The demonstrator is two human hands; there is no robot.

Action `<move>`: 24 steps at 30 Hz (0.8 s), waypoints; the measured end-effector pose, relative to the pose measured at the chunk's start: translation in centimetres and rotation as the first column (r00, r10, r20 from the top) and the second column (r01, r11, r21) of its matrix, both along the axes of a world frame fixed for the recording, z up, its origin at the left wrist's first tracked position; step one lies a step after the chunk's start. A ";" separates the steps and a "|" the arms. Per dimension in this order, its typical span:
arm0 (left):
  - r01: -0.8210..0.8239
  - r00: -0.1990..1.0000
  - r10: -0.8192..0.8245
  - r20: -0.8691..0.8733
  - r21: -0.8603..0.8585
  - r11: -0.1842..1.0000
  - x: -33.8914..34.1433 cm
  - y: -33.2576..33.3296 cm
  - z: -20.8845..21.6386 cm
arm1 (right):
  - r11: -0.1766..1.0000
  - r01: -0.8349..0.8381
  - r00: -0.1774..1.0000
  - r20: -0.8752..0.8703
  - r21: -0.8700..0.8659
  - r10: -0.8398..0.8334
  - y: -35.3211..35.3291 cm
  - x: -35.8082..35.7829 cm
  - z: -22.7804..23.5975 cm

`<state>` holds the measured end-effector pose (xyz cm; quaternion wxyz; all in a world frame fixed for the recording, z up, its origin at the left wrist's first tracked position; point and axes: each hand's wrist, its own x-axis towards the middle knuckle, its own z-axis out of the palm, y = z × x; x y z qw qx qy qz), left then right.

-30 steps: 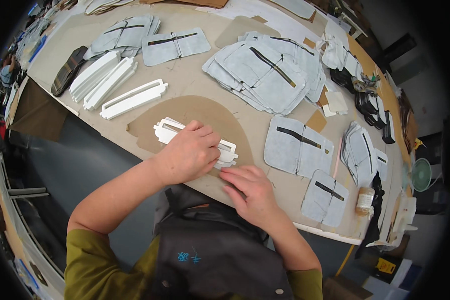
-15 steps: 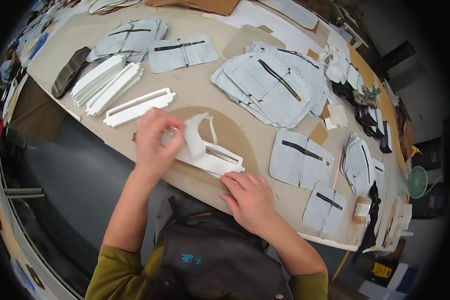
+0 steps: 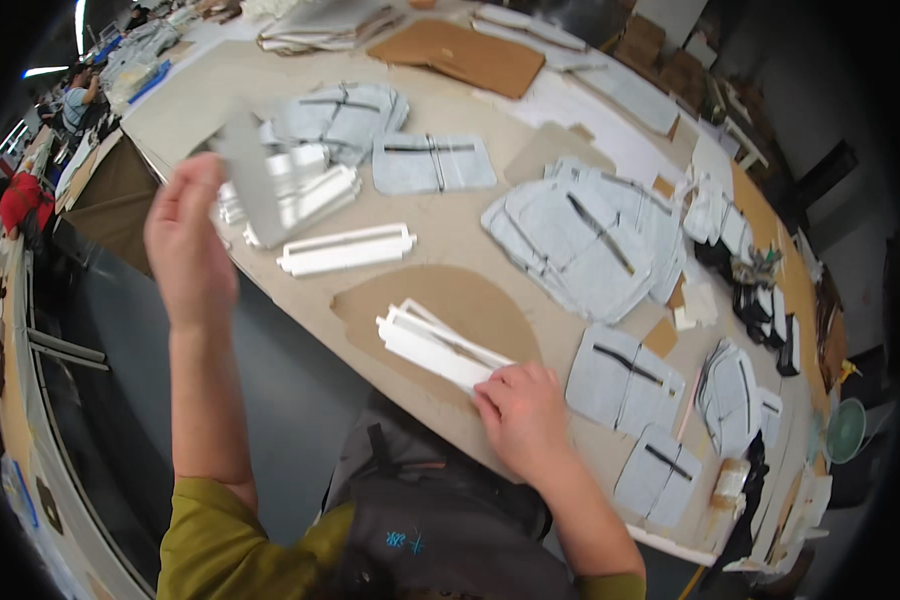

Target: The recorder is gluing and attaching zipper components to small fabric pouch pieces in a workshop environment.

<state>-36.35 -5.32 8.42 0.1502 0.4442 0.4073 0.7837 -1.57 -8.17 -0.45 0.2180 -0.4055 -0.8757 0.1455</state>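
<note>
My left hand (image 3: 190,245) is raised at the table's left edge, fingers pinched on a pale strip of peeled backing (image 3: 251,180) blurred by motion. My right hand (image 3: 526,418) grips the near right end of a white slotted frame strip (image 3: 435,352), its thumb and fingers closed on that end. This strip lies tilted across a brown rounded board (image 3: 370,300). Another white slotted strip (image 3: 345,250) rests flat on the table just beyond, and a stack of similar white strips (image 3: 315,205) sits partly behind the backing.
Grey fabric panels with dark slots lie in a large pile (image 3: 580,235), a farther pile (image 3: 340,115) and singly (image 3: 433,165). More panels (image 3: 625,380) are at the right, near a tape roll (image 3: 730,484). Brown card (image 3: 457,57) lies at the back. A person (image 3: 78,98) sits far left.
My left hand has swung left and up, carrying the backing off the white strip. My right hand still holds the strip's end. The view has shifted, showing more of the far table.
</note>
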 end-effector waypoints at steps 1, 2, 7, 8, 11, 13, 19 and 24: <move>0.110 0.990 -0.113 -0.084 -0.035 0.993 2.2 0.3 0.0 | 0.999 -0.001 1.000 0.002 0.042 0.001 0.1 0.0 -0.2; 0.170 0.981 -0.178 -0.077 -0.093 0.981 4.5 0.9 0.0 | 0.999 0.034 0.998 -0.052 0.017 -0.033 -0.1 0.0 -0.5; 0.392 0.857 -0.450 -0.253 -0.248 0.886 13.2 3.0 0.6 | 0.997 0.072 0.941 -0.330 -0.028 -0.077 -1.0 2.1 0.9; 0.452 0.792 -0.542 -0.281 -0.327 0.830 15.0 3.0 1.0 | 0.988 0.155 0.919 -0.366 -0.013 -0.149 -1.1 3.9 1.6; 0.595 0.608 -0.739 -0.289 -0.450 0.666 20.2 3.1 1.0 | 0.914 0.399 0.637 -0.695 -0.075 -0.334 -0.9 9.4 4.9; 0.649 0.500 -0.822 -0.273 -0.510 0.564 23.3 2.8 0.2 | 0.874 0.477 0.539 -0.756 -0.089 -0.371 -0.8 11.5 8.0; 0.711 0.264 -0.904 -0.337 -0.565 0.419 30.9 1.3 -1.2 | 0.927 0.317 0.798 -0.471 -0.201 -0.375 -2.8 17.7 7.6; 0.689 0.305 -0.878 -0.369 -0.551 0.471 34.0 -0.7 -2.8 | 0.883 0.375 0.690 -0.552 -0.281 -0.469 -4.9 22.1 4.6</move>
